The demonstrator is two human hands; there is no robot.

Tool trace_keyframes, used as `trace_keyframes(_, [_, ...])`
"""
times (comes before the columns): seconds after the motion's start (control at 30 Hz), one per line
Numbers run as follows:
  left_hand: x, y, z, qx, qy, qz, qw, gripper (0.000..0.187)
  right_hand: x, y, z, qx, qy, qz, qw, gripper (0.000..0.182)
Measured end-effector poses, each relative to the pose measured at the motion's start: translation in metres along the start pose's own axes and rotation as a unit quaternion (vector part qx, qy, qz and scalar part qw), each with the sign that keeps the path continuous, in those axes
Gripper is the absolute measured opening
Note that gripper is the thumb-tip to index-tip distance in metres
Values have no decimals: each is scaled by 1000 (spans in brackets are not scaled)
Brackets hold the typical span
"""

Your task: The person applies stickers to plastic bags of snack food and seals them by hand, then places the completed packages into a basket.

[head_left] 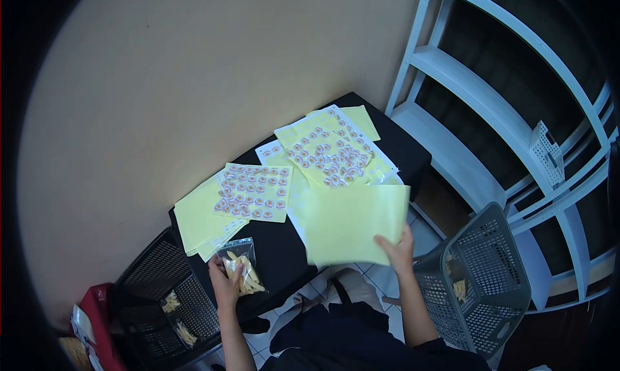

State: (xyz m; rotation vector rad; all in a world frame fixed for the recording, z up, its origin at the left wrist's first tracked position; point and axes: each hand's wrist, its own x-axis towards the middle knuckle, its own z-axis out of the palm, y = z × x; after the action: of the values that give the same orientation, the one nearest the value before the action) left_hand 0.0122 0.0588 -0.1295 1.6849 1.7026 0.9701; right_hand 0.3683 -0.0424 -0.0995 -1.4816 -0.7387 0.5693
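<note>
The yellow sheet (352,222), near edge blurred, hides most of the right hand's (398,249) fingers, gripping its right side, thumb on top! Forearm stretched forward, the left hand (226,284) clasps the clear bag (250,275) on the desk (278,243), partly covering it.

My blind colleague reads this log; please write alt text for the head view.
A person's right hand holds a yellow sheet, left hand a clear bag of pale pieces, at a black table spread with printed sheets. A grey basket stands right, a black basket left.
</note>
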Motion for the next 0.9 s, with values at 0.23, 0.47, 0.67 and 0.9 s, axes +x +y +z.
trace_keyframes(0.23, [14,66,24,102,145,120,977,61,47,43,-68,-37,207,55,976,33])
trace_keyframes(0.47, [40,192,174,-56,-53,306,949,46,138,5,-140,-305,241,-110,915,30])
trace_keyframes(0.67, [33,263,333,36,-154,367,917,49,185,21,-183,-278,233,-132,923,23])
trace_keyframes(0.9, [50,271,392,144,-122,316,930,36,248,36,-216,-150,149,-66,975,31])
